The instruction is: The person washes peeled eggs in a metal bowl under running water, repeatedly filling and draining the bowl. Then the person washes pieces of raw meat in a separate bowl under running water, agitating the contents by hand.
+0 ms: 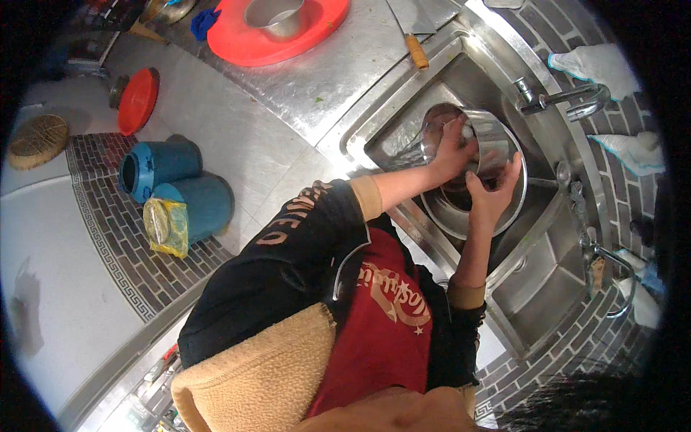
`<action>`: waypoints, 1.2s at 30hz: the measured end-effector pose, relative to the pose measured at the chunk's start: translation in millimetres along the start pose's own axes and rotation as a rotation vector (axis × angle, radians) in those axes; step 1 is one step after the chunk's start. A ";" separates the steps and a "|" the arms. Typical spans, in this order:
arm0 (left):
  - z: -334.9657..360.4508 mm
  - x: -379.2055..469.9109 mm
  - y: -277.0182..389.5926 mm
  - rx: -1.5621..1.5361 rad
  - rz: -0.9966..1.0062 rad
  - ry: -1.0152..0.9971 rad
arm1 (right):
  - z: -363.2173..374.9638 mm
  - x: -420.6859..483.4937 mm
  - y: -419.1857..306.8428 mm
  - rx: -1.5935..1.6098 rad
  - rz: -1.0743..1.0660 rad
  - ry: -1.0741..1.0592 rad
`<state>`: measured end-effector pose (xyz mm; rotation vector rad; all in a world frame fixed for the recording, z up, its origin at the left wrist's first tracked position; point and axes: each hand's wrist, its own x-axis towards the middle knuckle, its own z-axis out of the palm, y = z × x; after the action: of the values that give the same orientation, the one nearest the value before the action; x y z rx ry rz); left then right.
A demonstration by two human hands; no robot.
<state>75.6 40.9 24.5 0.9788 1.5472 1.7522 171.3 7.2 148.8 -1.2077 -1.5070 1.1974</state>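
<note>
Both hands are over a stainless steel sink [399, 108], around a shiny round metal pot [491, 132] tilted on its side. My left hand [456, 148] is at the pot's opening, fingers against the metal. My right hand [494, 186] grips its wall and rim from the near right, with the thumb apart from the fingers. Beneath the pot, a wider metal basin [518, 208] rests in the sink. Reflections and the hands hide part of the pot's inside.
A curved faucet [586, 102] rises behind the sink. A second basin [532, 286] lies to the right. On the counter are a wooden-handled cleaver [417, 51] and a red round board [232, 48] bearing a metal bowl [278, 19]. Blue bins [202, 205] stand on the floor at left.
</note>
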 end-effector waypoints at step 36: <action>-48.6 21.8 -5.3 0.290 -0.169 -0.361 | 6.9 5.6 42.2 0.448 0.347 0.065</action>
<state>22.9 33.1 19.9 1.1897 1.6143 1.1792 171.1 14.9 106.4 -1.2076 -0.9295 1.6045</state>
